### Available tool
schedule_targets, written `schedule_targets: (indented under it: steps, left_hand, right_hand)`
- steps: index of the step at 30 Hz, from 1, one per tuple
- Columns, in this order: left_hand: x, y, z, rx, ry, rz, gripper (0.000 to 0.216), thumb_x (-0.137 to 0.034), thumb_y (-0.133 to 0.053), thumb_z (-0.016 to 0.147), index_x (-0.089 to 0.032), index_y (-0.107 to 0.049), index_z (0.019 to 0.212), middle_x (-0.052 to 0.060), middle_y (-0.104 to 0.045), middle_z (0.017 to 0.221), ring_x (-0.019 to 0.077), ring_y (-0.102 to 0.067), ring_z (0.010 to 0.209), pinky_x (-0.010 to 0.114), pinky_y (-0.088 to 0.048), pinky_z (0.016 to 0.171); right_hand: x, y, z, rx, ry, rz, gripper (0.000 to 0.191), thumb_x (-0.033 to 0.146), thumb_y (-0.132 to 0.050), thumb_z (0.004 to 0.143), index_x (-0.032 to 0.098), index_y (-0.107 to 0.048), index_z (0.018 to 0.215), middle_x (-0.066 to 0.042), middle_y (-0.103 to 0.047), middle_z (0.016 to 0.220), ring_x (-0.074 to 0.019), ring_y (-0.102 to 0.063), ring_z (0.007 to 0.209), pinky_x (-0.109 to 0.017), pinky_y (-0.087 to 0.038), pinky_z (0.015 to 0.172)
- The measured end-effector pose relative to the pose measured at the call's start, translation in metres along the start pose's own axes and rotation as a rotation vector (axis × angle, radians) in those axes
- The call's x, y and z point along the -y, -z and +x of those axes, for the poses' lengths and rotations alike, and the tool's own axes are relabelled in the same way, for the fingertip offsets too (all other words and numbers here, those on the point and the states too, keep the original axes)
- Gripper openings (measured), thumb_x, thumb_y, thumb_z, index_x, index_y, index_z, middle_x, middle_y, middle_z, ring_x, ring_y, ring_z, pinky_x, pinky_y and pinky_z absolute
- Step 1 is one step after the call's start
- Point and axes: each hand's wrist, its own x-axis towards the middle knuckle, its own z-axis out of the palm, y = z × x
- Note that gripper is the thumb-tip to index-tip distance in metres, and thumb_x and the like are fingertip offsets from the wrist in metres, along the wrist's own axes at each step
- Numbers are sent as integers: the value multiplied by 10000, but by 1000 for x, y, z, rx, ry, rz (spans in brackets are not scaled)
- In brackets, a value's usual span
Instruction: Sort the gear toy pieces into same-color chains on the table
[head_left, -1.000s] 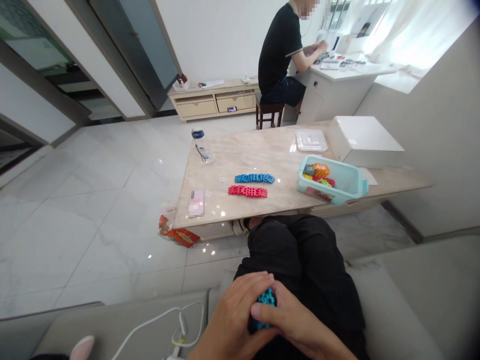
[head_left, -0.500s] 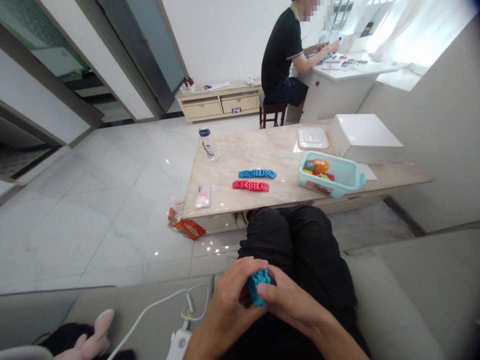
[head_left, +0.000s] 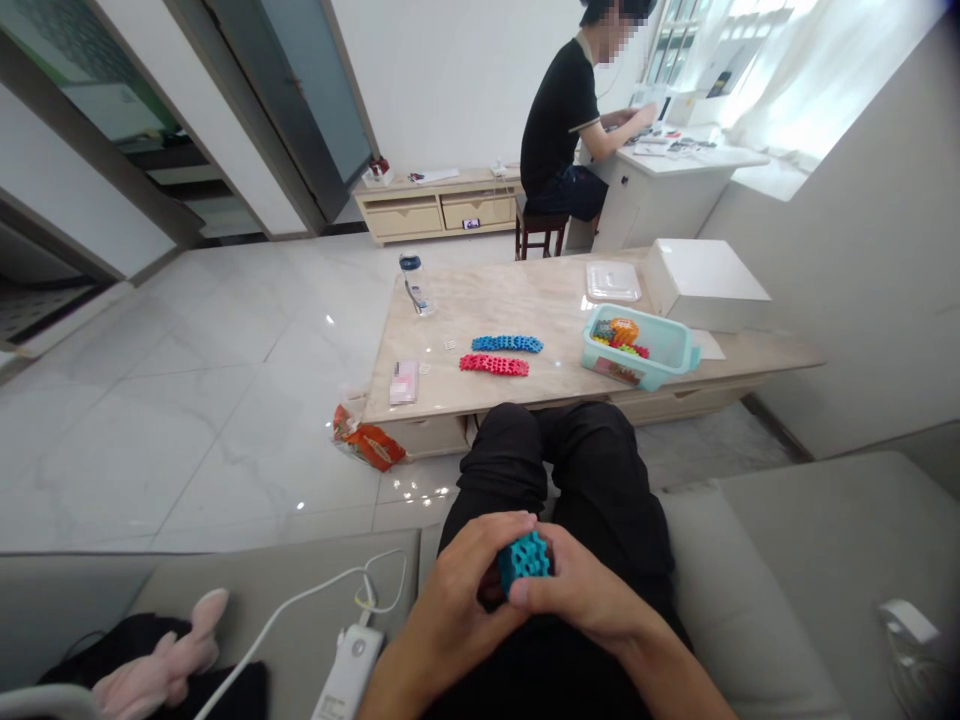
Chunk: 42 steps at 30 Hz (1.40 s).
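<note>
I sit on a grey sofa with both hands over my lap. My left hand (head_left: 457, 600) and my right hand (head_left: 581, 595) together grip a stack of teal toothed building pieces (head_left: 523, 560). On the marble coffee table (head_left: 525, 395) ahead lie a blue strip of joined pieces (head_left: 507, 343) and a red strip of joined pieces (head_left: 493, 365), side by side. To their right, a teal bin (head_left: 660, 362) holds several loose coloured pieces.
A water bottle (head_left: 412, 282), a phone (head_left: 403, 381), a clear lid (head_left: 613, 282) and a white box (head_left: 705, 284) are on the table. A snack bag (head_left: 364, 443) lies on the floor. A white charger and cable (head_left: 346, 672) rest on the sofa. Another person sits at a far desk.
My hands have turned the teal stack so its toothed face shows more. The view has pulled back and tilted, so the table looks farther away.
</note>
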Motion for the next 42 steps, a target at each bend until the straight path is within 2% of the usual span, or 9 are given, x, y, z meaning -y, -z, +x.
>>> schedule_targets:
  steps: [3, 9, 13, 19, 23, 29, 36, 39, 42]
  left_hand:
    - [9, 1, 2, -37, -51, 29, 614, -192, -836, 896, -295, -621, 1462, 104, -771, 1347, 254, -759, 1240, 373, -654, 1058]
    - [16, 9, 0, -59, -22, 80, 649, -175, -852, 874, -305, -624, 1467, 83, -778, 1348, 232, -779, 1199, 333, -664, 1026]
    - [10, 11, -9, -38, -11, 100, 654, -195, -854, 887, -307, -609, 1483, 81, -768, 1369, 225, -773, 1210, 338, -658, 1040]
    - [-6, 6, -24, -70, 14, 135, 634, -252, -859, 908, -291, -604, 1487, 92, -753, 1390, 230, -760, 1232, 362, -644, 1067]
    - [-12, -1, -29, -108, -29, 132, 617, -245, -842, 920, -287, -600, 1485, 91, -758, 1378, 230, -757, 1238, 351, -647, 1054]
    - [-17, -11, -23, -91, -95, 158, 630, -253, -864, 895, -296, -614, 1472, 78, -771, 1354, 230, -762, 1217, 345, -640, 1059]
    - [-11, -8, 10, -7, -207, 183, 642, -197, -828, 907, -278, -587, 1496, 101, -764, 1365, 245, -747, 1251, 379, -632, 1078]
    - [3, 0, 41, 26, -281, 201, 635, -225, -830, 920, -263, -575, 1501, 114, -766, 1357, 244, -746, 1249, 381, -628, 1081]
    - [19, 15, 91, 43, -325, 227, 615, -237, -831, 922, -271, -592, 1488, 111, -764, 1363, 246, -748, 1240, 381, -621, 1082]
  right_hand:
    - [-4, 4, 6, 33, 7, 21, 655, 490, -957, 780, 139, -756, 1295, -110, -772, 1149, -285, -742, 1123, -449, -548, 1101]
    - [-13, 10, 13, 46, 18, 105, 614, 562, -917, 824, 140, -776, 1246, -127, -775, 1097, -277, -761, 1059, -466, -549, 1097]
    - [-13, 5, 11, 77, -18, 49, 598, 549, -929, 811, 116, -791, 1200, -134, -780, 1055, -275, -775, 996, -487, -563, 1071]
    - [-14, -4, 2, 52, -34, -45, 619, 548, -921, 814, 110, -781, 1228, -130, -779, 1063, -278, -766, 995, -472, -572, 1039]
    - [-13, -6, -10, 51, -5, -111, 585, 552, -897, 836, 109, -788, 1202, -118, -778, 1059, -268, -753, 990, -445, -576, 1025]
    - [-14, 3, -25, 26, 52, -160, 567, 567, -885, 848, 116, -782, 1175, -116, -778, 1075, -254, -742, 971, -404, -593, 963]
    - [17, 20, -24, 42, 46, -209, 516, 506, -914, 834, 178, -771, 1206, -70, -775, 1134, -249, -733, 1069, -371, -571, 1003]
    - [41, 35, -7, 51, 60, -235, 512, 494, -933, 807, 180, -776, 1180, -61, -778, 1118, -248, -730, 1075, -355, -572, 990]
    - [83, 55, 29, 70, 95, -323, 501, 482, -939, 799, 178, -782, 1165, -54, -782, 1108, -227, -728, 1028, -333, -581, 945]
